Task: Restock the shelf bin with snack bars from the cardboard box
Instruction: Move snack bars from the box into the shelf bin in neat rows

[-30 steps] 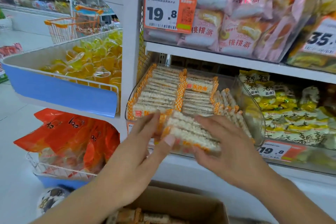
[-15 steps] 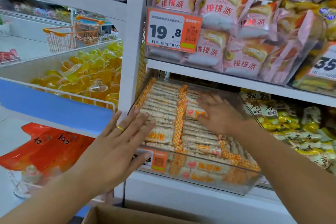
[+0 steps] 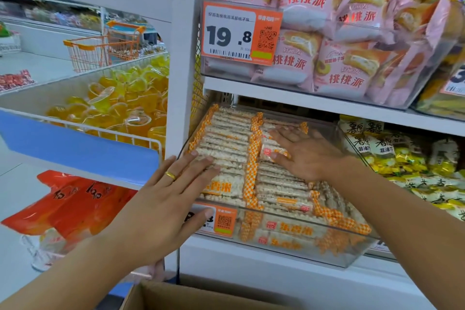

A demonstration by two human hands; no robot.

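White store shelves (image 3: 289,102) carry a clear shelf bin (image 3: 339,257) full of snack bars (image 3: 226,143). Left hand (image 3: 161,199) and right hand (image 3: 305,152) lie flat on the bars, fingers straight, holding nothing. At bottom edge shows the cardboard box (image 3: 191,297), just below the bin.

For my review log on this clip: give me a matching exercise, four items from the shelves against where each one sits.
Things:
1. snack bars
2. pink pastry packs
3. yellow jelly cups
4. orange bags

Places:
A. wire basket at lower left
B. clear shelf bin under both hands
C. blue-fronted bin at left
D. top shelf, behind the 19.8 price tag

Pairs: 1-B, 2-D, 3-C, 4-A. The left hand and right hand lie flat on the bars.
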